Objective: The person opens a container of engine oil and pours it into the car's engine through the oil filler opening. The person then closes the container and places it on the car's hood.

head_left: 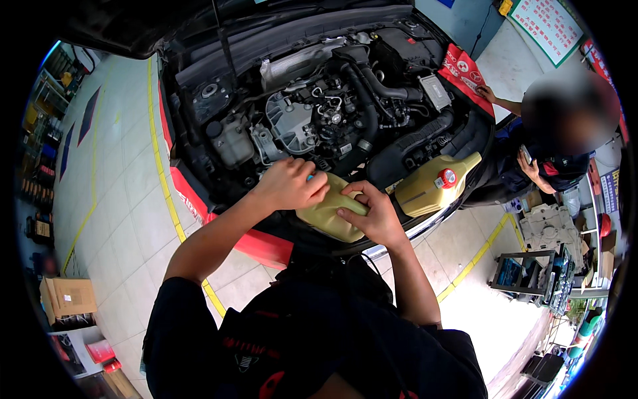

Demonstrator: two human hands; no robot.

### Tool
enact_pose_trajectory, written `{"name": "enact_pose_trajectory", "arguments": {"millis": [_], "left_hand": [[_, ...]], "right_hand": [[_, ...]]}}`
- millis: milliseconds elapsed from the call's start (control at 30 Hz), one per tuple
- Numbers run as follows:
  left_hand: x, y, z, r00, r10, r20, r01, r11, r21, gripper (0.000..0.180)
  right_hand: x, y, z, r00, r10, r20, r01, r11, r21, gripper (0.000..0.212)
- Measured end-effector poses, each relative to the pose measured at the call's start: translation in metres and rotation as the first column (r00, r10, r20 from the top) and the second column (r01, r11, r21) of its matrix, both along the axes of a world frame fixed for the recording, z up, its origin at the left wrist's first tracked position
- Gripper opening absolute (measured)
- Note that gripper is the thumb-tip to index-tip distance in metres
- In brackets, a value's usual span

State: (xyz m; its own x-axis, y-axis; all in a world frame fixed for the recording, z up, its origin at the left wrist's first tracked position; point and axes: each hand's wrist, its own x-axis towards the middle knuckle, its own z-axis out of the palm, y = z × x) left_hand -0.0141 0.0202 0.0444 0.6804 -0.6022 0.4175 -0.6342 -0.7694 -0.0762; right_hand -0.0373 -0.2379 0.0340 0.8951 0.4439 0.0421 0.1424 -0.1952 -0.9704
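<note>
I stand at the front of a car with its hood up, over the open engine bay [319, 106]. A tan plastic jug [327, 211] lies tilted on the car's front edge. My left hand [290, 184] is closed over its top end, where a small blue part shows between my fingers. My right hand [372, 214] grips the jug's handle from the right side. A second tan jug [430, 184] with a red cap stands on the front edge just to the right, untouched.
Another person [555, 143] stands at the car's right fender beside a red cloth [465, 72], one hand on the fender. Cardboard boxes [66, 297] sit at lower left, a metal cart [531, 272] at right, shelves [40, 133] along the left wall.
</note>
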Motion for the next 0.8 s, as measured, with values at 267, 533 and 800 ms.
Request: {"name": "enact_pose_trajectory", "arguments": {"millis": [267,533,800], "left_hand": [[-0.037,0.02,-0.009,0.798,-0.261,-0.543,-0.566,-0.018,-0.824,0.042],[-0.105,0.018,-0.054,0.624,-0.503,-0.599,-0.75,-0.171,-0.639,0.042],[-0.152,0.036,-0.103,0.449,-0.416,-0.79,-0.845,0.089,-0.527,0.043]], "right_hand": [[0.001,0.004,-0.003,0.999,0.008,-0.054,-0.006,0.999,0.04,0.041],[-0.006,0.006,0.021,0.991,0.068,0.117,-0.049,0.985,-0.165,0.051],[-0.119,-0.064,0.131,0.981,-0.18,0.073,0.161,0.964,0.213,0.044]]}}
